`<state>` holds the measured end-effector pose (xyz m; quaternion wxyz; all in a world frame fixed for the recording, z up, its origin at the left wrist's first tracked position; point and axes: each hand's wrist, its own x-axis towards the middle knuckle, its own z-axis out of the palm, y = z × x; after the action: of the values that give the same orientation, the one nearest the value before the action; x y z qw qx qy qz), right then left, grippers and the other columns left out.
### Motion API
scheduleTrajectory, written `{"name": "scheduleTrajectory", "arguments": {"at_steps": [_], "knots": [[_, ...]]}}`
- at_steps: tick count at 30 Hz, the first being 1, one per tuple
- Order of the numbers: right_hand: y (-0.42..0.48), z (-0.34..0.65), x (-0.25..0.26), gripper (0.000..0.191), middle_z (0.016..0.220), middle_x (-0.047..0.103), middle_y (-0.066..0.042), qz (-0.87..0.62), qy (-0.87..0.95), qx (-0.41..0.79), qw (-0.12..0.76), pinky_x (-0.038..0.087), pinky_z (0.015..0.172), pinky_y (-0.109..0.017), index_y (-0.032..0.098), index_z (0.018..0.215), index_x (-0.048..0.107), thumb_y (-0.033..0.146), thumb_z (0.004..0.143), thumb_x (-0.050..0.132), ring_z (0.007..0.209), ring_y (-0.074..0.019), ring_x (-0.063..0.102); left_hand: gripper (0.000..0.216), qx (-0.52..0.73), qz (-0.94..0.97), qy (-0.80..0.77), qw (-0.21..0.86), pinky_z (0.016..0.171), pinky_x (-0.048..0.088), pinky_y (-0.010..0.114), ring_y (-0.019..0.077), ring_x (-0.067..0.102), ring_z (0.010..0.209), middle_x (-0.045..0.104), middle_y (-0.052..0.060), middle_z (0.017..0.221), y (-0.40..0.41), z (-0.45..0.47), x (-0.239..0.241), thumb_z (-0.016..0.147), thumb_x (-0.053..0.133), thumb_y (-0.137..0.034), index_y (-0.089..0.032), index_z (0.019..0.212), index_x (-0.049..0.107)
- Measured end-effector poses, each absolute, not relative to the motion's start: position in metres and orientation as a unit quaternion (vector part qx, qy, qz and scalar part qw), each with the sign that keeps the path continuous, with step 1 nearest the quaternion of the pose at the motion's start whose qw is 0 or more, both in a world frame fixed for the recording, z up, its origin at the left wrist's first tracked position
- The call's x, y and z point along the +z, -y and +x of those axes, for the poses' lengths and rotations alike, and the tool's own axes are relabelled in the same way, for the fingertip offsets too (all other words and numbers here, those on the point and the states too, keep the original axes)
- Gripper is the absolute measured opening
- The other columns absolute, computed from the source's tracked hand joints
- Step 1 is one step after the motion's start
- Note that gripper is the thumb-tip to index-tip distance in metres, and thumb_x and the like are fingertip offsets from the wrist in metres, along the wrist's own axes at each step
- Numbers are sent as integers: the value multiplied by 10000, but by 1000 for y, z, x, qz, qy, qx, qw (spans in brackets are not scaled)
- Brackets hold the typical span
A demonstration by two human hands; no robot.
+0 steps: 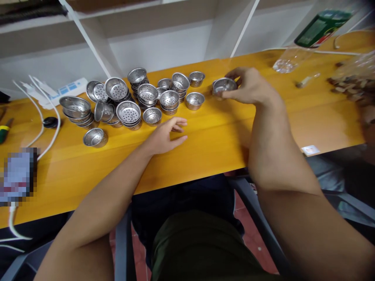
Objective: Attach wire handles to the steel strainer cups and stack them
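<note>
My right hand point(246, 86) grips a small round metal cup point(223, 86) by its side, at the right end of the group of cups. My left hand point(168, 134) hovers over or rests on the table, fingers apart and holding nothing, just in front of a small metal cup point(152, 116). Several perforated metal cups, some stacked, fill the table's middle left, among them a tall stack point(137, 76) and a front stack point(129, 113). A single cup point(95, 137) sits apart at the front left. Two low cups, one behind point(197, 79) and one nearer point(195, 100), stand between my hands.
Behind the yellow table point(205, 156) rises a white shelf point(164, 43). A power strip point(67, 91) with white cables and a phone point(17, 175) lie left. On the right are a clear bottle with a green label point(322, 29) and a plastic bag point(361, 70) near small brown pieces.
</note>
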<state>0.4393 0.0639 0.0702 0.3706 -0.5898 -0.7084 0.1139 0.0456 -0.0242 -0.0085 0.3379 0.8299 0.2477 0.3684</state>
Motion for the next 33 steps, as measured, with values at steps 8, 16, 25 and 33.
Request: {"name": "scheduleTrajectory", "arguments": {"at_steps": [8,16,25,33], "knots": [[-36,408,88,431,1383,921,-127,-645,726,195,139,686,1291,-691,285,1337,885,452,965,1027,1353,-480,860,392,358,829,-282,324,1070,753,419,232,928,1112,922,162,1442,31,47,4,1115,869,-343,-205,1470,774],[-78,334,97,1169,1864,697,57,-566,766,173,253,454,1548,-607,560,1951,364,926,984,909,1879,-320,399,322,298,843,-273,354,1065,751,421,238,922,1123,942,153,1367,38,48,8,1121,854,-342,-200,1402,787],[-115,289,92,788,1685,814,-151,-548,781,215,208,605,1268,-435,120,1711,598,259,1042,989,1394,-274,751,311,300,835,-270,373,1075,755,443,241,920,1127,940,157,1358,34,48,2,1102,864,-310,-195,1381,790],[-93,305,84,830,1743,779,-62,-526,789,191,254,559,1390,-587,338,1636,608,533,931,1000,1504,-358,691,311,306,837,-278,357,1107,755,450,244,919,1151,940,149,1371,35,48,6,1125,864,-338,-199,1394,791]]}}
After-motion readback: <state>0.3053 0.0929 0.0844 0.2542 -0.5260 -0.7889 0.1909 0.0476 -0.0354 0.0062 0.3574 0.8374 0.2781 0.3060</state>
